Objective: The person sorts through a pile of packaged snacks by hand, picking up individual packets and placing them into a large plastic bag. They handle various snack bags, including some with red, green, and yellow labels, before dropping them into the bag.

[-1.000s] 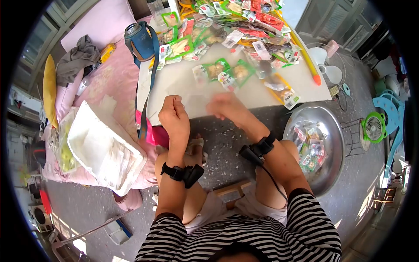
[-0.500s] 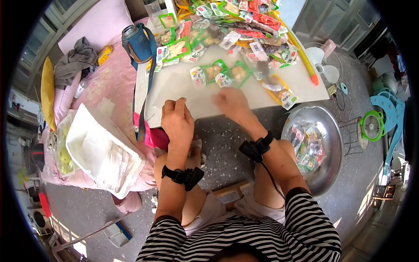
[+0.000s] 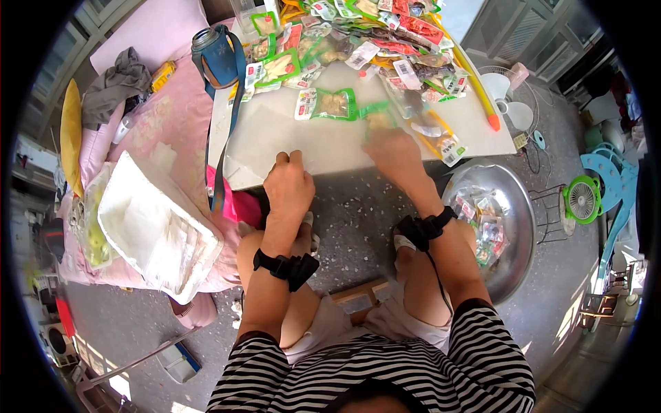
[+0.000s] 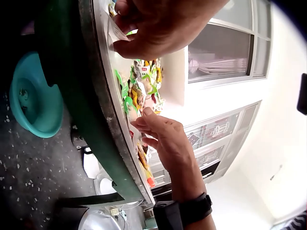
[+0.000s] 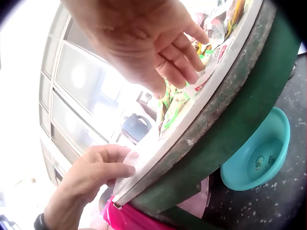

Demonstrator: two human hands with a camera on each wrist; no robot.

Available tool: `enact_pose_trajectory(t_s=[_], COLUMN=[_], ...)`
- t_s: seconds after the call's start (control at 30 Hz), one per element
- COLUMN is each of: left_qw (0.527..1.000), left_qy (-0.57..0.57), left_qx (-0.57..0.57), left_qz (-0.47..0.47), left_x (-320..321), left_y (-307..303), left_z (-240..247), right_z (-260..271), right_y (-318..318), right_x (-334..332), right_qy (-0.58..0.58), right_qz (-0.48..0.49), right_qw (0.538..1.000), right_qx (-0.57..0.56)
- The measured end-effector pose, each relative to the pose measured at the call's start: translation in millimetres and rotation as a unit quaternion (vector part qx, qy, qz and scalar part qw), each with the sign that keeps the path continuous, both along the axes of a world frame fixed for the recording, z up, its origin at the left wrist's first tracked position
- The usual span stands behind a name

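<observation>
1. One clear plastic film (image 4: 114,32) lies at the near edge of the tabletop (image 3: 275,138), pinched between the thumb and forefinger of the left hand (image 3: 289,182).
2. One green-edged snack packet (image 3: 377,117) lies under the fingers of the right hand (image 3: 392,151), which rest on it loosely straight and grip nothing.
3. A second green-edged packet (image 3: 327,104) lies just left of those fingers.
4. Beyond the fingertips is one heap of packets (image 3: 385,34). One steel basin (image 3: 520,261) stands on the floor to the right.

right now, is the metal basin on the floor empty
No, the metal basin holds a pile of snack packets.
</observation>
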State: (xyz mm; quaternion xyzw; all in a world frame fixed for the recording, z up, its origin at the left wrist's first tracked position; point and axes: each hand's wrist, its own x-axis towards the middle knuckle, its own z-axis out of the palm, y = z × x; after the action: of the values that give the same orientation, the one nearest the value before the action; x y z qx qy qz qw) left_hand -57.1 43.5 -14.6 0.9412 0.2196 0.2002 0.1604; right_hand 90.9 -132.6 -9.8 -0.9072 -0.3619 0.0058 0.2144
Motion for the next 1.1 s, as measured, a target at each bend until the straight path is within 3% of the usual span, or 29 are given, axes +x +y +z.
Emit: enact_pose_trajectory(t_s=[0.03, 0.13, 0.33, 0.43, 0.53, 0.63, 0.73, 0.83, 0.97, 1.1], left_qw=[1.000, 1.000, 0.998, 0.994, 0.994, 0.991, 0.989, 0.987, 0.983, 0.974], left_qy=[0.008, -0.008, -0.060, -0.099, -0.107, -0.131, -0.142, -0.151, -0.175, -0.220], left_qx=[-0.002, -0.008, -0.001, -0.018, -0.030, -0.023, -0.030, -0.045, -0.054, -0.044], left_qz=[-0.004, -0.016, -0.030, -0.031, -0.023, -0.023, -0.020, -0.020, -0.029, -0.022], left_x=[0, 2, 3, 5, 6, 6, 7, 8, 8, 7], left_y=[-1, -3, 0, 0, 3, 4, 4, 3, -1, -1], left_z=[-2, -7, -6, -8, -8, -7, -8, -6, -4, 0], right_z=[-4, -8, -11, -15, -11, -11, 4, 29, 27, 17], right_y=[-6, -12, -13, -16, -12, -16, -17, -20, -9, 3], right_x=[3, 8, 11, 18, 16, 21, 9, -3, -19, -23], right_qy=[-0.002, -0.181, -0.164, -0.064, 0.010, 0.164, 0.371, 0.410, 0.530, 0.562], right_qz=[-0.028, -0.094, -0.140, -0.114, -0.114, -0.072, -0.014, 0.061, 0.106, 0.109], right_qw=[0.997, 0.974, 0.976, 0.987, 0.991, 0.975, 0.866, 0.845, 0.775, 0.771], right_qx=[0.068, 0.095, 0.033, 0.089, 0.071, 0.132, 0.336, 0.337, 0.327, 0.280])
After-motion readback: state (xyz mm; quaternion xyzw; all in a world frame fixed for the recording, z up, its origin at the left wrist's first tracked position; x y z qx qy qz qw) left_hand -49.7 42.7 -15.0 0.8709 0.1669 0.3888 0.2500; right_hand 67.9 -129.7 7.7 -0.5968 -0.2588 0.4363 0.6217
